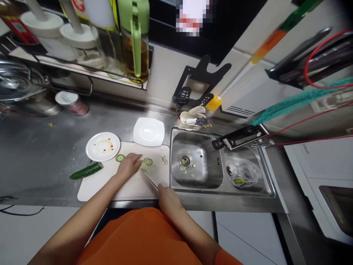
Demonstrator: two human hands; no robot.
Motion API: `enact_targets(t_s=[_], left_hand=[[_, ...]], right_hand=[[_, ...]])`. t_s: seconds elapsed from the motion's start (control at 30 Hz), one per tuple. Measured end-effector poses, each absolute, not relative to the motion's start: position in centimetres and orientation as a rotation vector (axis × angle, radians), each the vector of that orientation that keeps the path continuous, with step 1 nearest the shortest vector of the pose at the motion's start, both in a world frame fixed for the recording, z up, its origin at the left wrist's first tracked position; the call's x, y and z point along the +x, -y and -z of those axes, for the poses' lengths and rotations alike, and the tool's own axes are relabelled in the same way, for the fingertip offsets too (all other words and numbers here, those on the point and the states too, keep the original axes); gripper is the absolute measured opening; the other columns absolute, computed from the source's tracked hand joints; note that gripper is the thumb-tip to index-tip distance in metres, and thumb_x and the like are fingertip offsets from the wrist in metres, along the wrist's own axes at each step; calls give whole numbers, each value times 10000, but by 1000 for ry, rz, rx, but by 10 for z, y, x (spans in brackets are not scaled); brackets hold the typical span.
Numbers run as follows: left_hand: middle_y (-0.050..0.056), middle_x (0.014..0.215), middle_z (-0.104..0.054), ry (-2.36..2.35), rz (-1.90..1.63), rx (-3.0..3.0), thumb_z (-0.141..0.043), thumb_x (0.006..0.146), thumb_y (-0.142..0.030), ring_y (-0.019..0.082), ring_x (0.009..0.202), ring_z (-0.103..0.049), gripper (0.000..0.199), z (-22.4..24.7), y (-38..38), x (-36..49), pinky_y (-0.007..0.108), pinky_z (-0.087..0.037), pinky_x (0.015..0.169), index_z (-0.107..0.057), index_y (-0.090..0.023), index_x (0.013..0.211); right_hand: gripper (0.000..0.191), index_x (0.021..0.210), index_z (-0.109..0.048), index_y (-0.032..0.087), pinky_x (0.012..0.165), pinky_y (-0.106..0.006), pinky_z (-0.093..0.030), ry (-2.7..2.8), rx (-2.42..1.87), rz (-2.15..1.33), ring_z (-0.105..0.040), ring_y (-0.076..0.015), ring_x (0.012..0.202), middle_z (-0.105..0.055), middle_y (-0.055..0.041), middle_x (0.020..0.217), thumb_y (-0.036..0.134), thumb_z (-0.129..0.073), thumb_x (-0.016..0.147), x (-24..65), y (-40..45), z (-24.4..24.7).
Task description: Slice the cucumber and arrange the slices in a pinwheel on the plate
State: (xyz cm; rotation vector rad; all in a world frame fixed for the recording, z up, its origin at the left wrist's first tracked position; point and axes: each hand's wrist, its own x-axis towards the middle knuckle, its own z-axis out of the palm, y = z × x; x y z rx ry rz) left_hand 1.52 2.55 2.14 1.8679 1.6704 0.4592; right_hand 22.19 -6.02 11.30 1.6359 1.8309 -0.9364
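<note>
I see the one camera riding on the person's head, facing forward and steeply down past the orange shirt (140,239), near the left hand (129,164) and right hand (169,199), its wide view spanning counter (49,154), sink (206,167) and wall (162,73).

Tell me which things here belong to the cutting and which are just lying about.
Seem part of the cutting:
knife, in the right hand
cutting board, beneath the left hand
cucumber slices
cucumber

Probably just lying about:
red-specked plate
green-topped bottle
white-lidded canister
plastic bag
</note>
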Motion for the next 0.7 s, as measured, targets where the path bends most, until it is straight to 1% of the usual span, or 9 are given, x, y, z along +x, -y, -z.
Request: enact_targets(t_s=[0.1, 0.3, 0.43, 0.57, 0.7], left_hand=[[72, 1026, -630, -1578, -380, 1930, -485, 822, -335, 193, 917, -596, 368, -15, -32, 29, 300, -466, 824, -635, -219, 1137], [65, 995, -610, -1523, -351, 1950, -475, 813, -286, 186, 904, -586, 305, -12, -34, 33, 299, -458, 819, -661, -222, 1047], [63, 899, -616, -1540, -400, 1870, -489, 784, -270, 184, 831, -580, 238, -19, -36, 35, 307, -455, 792, -660, -199, 933], [33, 798, -639, -1542, -422, 1814, -483, 768, -264, 177, 779, -577, 172, -25, -35, 36, 291, -441, 739, -639, -208, 814], [-14, 702, -648, -1640, -416, 1639, -484, 756, -281, 143, 644, -573, 180, -29, -28, 29, 252, -419, 637, -639, -215, 819]], right_hand=[[345, 1136, -496, 176, 710, -287, -467, -1843, 1628, 921, -639, -236, 936, -654, -122, 928, 33, -346, 860, 221, 60, -114], [341, 1140, -490, 180, 713, -294, -465, -1838, 1653, 913, -637, -243, 935, -652, -117, 888, 39, -340, 869, 221, 62, -114], [341, 1134, -489, 174, 688, -292, -467, -1862, 1634, 908, -646, -245, 905, -649, -120, 875, 30, -333, 866, 222, 63, -111], [319, 1116, -494, 176, 684, -283, -460, -1855, 1641, 910, -644, -235, 903, -646, -122, 888, 38, -344, 871, 223, 62, -111], [304, 1108, -499, 182, 682, -280, -454, -1861, 1646, 894, -644, -229, 894, -646, -117, 880, 51, -347, 880, 223, 62, -110]])
